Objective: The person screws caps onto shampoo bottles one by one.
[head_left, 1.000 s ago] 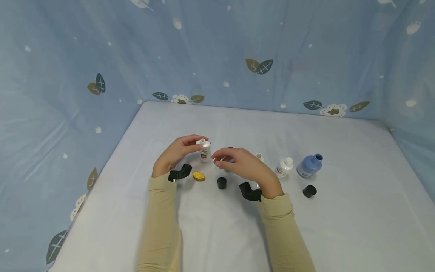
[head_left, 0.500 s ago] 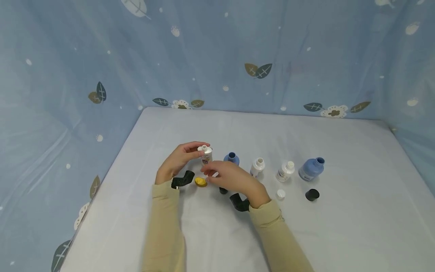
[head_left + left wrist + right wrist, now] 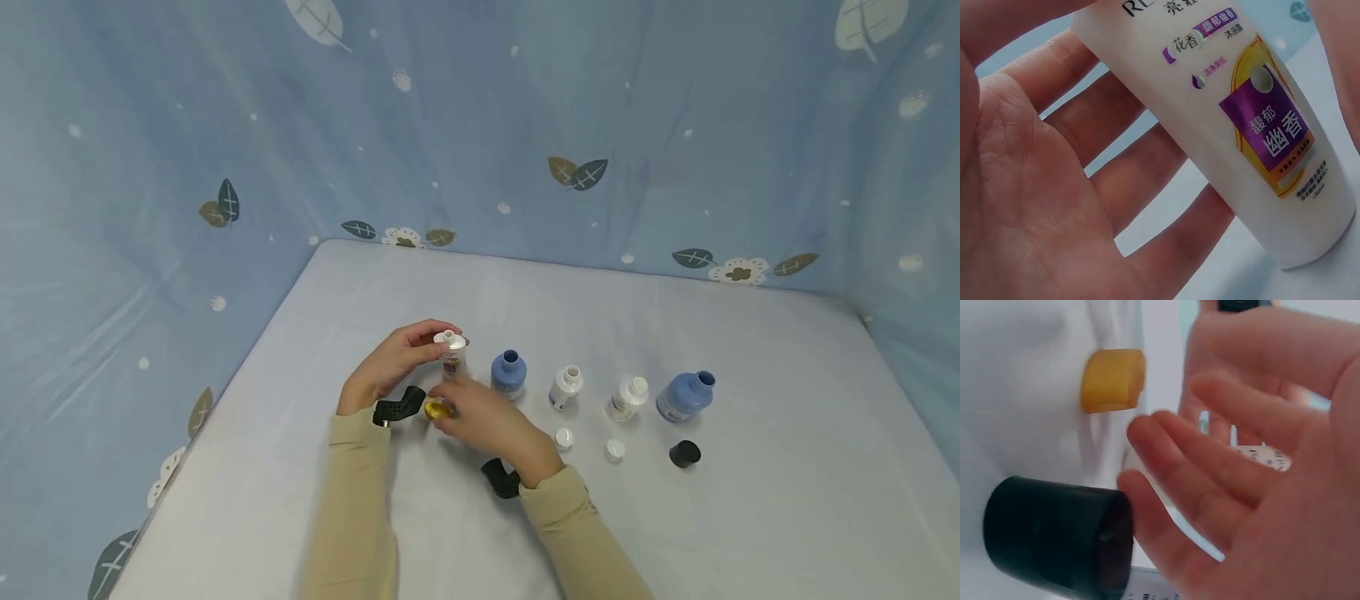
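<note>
In the head view my left hand [image 3: 393,362] holds an uncapped white shower gel bottle [image 3: 452,364] near its shoulder, thumb on one side and fingers behind. The left wrist view shows the bottle's purple and gold label [image 3: 1266,122], with the bottle leaning in that picture. My right hand [image 3: 487,421] hovers beside a small yellow cap [image 3: 1113,381], its fingers loosely extended and holding nothing. The yellow cap lies on the table, apart from the fingertips in the right wrist view. A black cap [image 3: 1054,537] stands close to the little finger; the right hand hides it in the head view.
Rightward stand an open blue bottle [image 3: 509,372], two open white bottles [image 3: 566,387] and another blue bottle [image 3: 684,397]. In front of them lie two white caps [image 3: 563,439] and a black screw cap [image 3: 684,453]. A patterned blue curtain [image 3: 480,125] borders the table.
My right hand has moved left and nearer to me, from beside the blue bottle to the yellow cap, uncovering bottles and white caps. The left hand keeps its hold on the shower gel bottle.
</note>
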The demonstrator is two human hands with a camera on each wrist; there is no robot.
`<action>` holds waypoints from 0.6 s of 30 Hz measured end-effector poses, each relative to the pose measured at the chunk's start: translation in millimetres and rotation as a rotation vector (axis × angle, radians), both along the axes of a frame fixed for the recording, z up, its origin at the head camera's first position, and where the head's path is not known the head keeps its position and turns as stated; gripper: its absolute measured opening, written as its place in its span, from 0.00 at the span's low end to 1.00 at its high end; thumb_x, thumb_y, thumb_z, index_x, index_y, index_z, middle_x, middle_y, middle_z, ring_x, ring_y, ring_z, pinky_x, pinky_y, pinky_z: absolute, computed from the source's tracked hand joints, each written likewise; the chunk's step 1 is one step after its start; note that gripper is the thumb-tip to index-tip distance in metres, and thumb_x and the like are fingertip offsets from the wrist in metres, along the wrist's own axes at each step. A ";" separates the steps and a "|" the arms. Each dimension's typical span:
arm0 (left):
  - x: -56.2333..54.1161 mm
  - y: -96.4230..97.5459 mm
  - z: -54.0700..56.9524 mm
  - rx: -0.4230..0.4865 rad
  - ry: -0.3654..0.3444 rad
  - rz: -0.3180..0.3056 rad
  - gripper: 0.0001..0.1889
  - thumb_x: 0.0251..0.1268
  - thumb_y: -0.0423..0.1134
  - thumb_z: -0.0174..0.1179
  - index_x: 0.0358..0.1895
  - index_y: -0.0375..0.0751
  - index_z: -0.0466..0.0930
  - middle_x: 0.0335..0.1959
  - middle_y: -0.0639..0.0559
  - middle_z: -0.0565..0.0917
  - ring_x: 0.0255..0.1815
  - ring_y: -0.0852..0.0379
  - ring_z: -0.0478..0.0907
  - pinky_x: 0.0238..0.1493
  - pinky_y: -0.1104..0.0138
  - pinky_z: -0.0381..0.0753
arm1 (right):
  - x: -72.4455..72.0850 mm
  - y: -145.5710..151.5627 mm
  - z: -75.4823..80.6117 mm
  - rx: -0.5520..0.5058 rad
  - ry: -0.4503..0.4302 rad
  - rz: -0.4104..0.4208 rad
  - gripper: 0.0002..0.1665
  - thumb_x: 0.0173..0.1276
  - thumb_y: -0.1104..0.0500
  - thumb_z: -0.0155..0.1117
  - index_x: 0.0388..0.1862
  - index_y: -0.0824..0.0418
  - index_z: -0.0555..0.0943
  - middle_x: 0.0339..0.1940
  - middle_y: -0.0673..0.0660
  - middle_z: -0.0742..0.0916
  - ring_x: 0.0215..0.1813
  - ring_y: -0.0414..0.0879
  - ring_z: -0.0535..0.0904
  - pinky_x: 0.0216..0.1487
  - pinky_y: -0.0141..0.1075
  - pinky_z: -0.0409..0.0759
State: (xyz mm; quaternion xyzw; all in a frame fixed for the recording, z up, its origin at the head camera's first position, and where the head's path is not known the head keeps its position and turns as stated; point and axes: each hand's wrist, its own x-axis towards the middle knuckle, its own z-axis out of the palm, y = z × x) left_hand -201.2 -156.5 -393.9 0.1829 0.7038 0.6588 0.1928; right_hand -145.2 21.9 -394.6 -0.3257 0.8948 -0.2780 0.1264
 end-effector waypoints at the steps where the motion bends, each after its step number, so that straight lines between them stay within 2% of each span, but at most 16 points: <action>1: -0.1 -0.9 0.7 -0.001 0.007 0.002 0.17 0.62 0.36 0.54 0.55 0.37 0.71 0.50 0.45 0.76 0.48 0.50 0.70 0.54 0.49 0.63 | -1.1 -1.4 -0.8 0.013 0.013 -0.010 0.21 0.58 0.55 0.63 0.51 0.57 0.76 0.49 0.51 0.77 0.46 0.41 0.74 0.47 0.33 0.71; 5: -1.6 -1.2 2.8 0.006 0.029 0.009 0.15 0.62 0.35 0.54 0.53 0.39 0.72 0.50 0.45 0.76 0.49 0.50 0.70 0.55 0.51 0.63 | -5.4 -3.0 -5.2 0.044 0.046 -0.047 0.24 0.54 0.55 0.67 0.51 0.57 0.76 0.49 0.51 0.77 0.46 0.41 0.74 0.47 0.33 0.71; 11: -5.8 7.1 2.9 -0.005 0.036 -0.025 0.15 0.61 0.36 0.55 0.52 0.40 0.74 0.48 0.45 0.76 0.47 0.49 0.71 0.53 0.53 0.65 | -6.8 -3.6 -11.1 0.090 0.027 -0.099 0.21 0.52 0.51 0.68 0.45 0.54 0.79 0.41 0.47 0.77 0.38 0.38 0.73 0.40 0.32 0.72; 18: 1.1 0.7 0.9 -0.024 0.024 -0.004 0.15 0.61 0.37 0.56 0.52 0.41 0.74 0.48 0.45 0.77 0.46 0.49 0.71 0.53 0.50 0.64 | -2.9 -13.7 -9.4 0.100 -0.039 -0.116 0.23 0.50 0.50 0.70 0.45 0.53 0.78 0.35 0.45 0.78 0.33 0.37 0.72 0.34 0.32 0.71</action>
